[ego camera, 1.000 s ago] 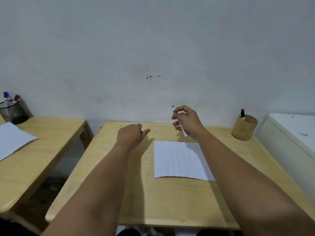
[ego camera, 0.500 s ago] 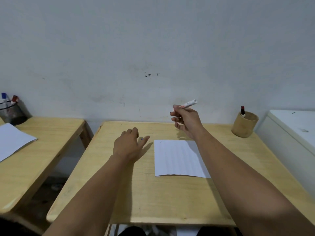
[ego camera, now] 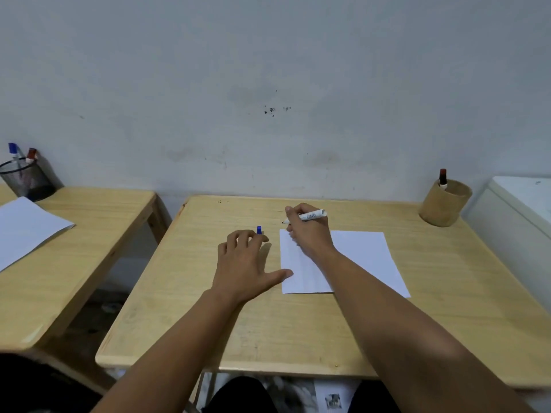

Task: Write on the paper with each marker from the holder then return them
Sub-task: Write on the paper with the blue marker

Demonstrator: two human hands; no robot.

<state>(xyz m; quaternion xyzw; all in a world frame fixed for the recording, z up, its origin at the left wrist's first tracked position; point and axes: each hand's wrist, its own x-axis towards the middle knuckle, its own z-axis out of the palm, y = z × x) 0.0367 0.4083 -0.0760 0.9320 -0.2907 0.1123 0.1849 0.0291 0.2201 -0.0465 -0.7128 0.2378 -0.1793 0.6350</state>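
A pale, scuffed wall backs a light wooden surface (ego camera: 298,329) on which a white sheet of paper (ego camera: 363,257) lies a little right of centre, with a round wooden holder (ego camera: 444,204) at the far right corner that has one red-capped marker (ego camera: 442,177) standing in it. The right hand (ego camera: 310,234) sits over the paper's far left corner, its fingers (ego camera: 293,211) pinched around an uncapped white marker (ego camera: 311,216). The marker's long axis runs nearly level, butt end to the right, dark tip to the left, and that tip hangs just past the paper's far edge over bare wood. So the sheet lies toward the person and slightly right of the tip, and the likely next move is a short draw back and down. The left hand (ego camera: 247,263) rests palm-down just beside the paper's left edge, thumb spread toward the sheet and apparently touching it, with a blue cap (ego camera: 258,230) held at its loosely curled fingertips. The right hand is plainly nearer the writing spot.
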